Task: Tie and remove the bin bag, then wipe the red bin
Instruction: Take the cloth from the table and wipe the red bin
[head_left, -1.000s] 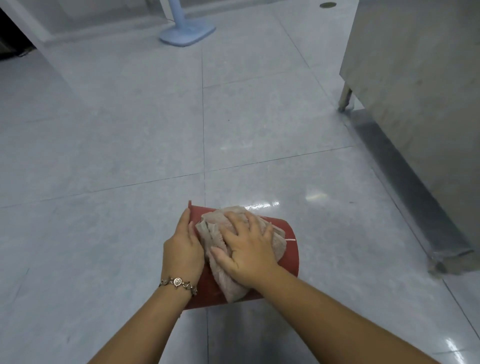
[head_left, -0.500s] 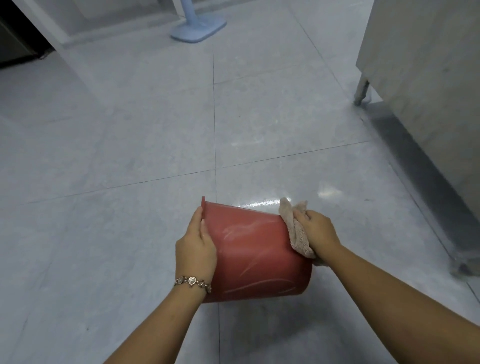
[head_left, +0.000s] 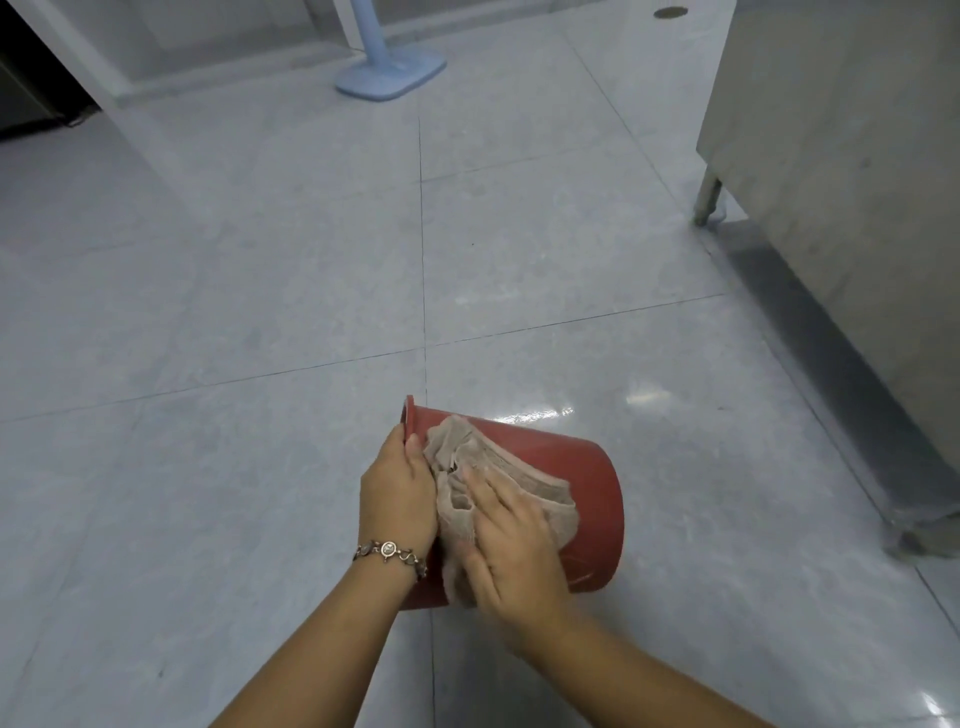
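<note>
Red bin (head_left: 587, 499): on its side, held above the floor (head_left: 260, 291) tiles, no bag visible. Left hand (head_left: 397, 493) clasps the rim. Right hand (head_left: 511, 551), fingers spread, presses cloth (head_left: 519, 475) flat; cloth has returned from base end to the side wall. Wiping ongoing.

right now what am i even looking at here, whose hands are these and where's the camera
There is no machine here: the camera sits on a person's head and looks forward and down, so the two bare arms reaching in from the bottom are that person's own. The left hand, with a bracelet on its wrist, grips the rim end of a red bin turned on its side above the tiled floor. The right hand lies flat, pressing a beige cloth against the bin's outer wall. No bin bag is in view. Further off stand a pale blue base and a metal cabinet.
</note>
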